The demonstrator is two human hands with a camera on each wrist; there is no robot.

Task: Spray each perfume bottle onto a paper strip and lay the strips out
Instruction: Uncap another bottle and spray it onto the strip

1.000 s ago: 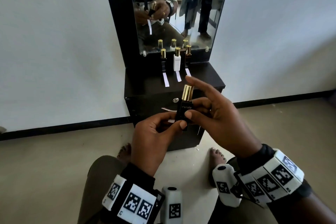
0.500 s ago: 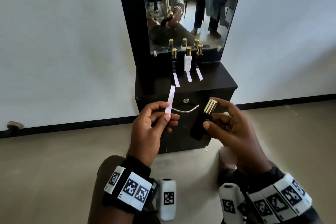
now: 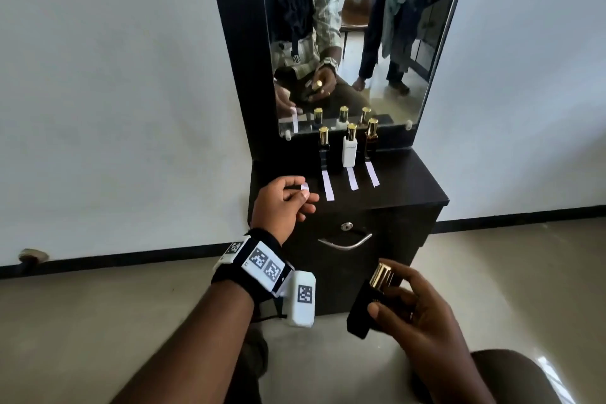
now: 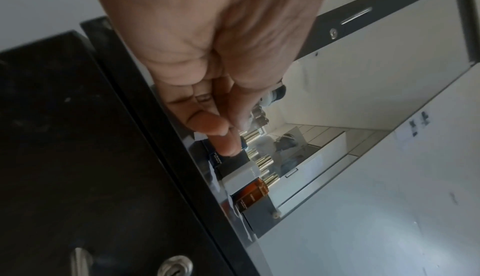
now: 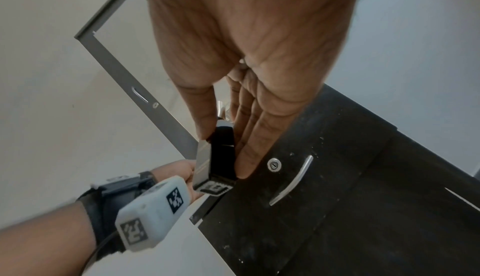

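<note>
My left hand (image 3: 288, 198) pinches a white paper strip (image 3: 305, 187) over the left front of the black dresser top (image 3: 410, 187); only the strip's end shows past the fingers. My right hand (image 3: 410, 308) grips a black perfume bottle with a gold cap (image 3: 372, 298) low in front of the drawer, also seen as the black bottle (image 5: 221, 157) between thumb and fingers. On the dresser stand a black bottle (image 3: 324, 149), a white bottle (image 3: 349, 149) and a brown bottle (image 3: 370, 139), each with a white strip (image 3: 328, 187) laid in front.
A mirror (image 3: 354, 36) rises behind the bottles and reflects me and a standing person. The drawer front has a lock (image 3: 346, 226) and a metal handle (image 3: 344, 243). White walls stand on both sides, and beige floor lies below.
My left hand has carried the strip up and forward from in front of the drawer to the dresser top. My right hand has lowered the black bottle toward my lap.
</note>
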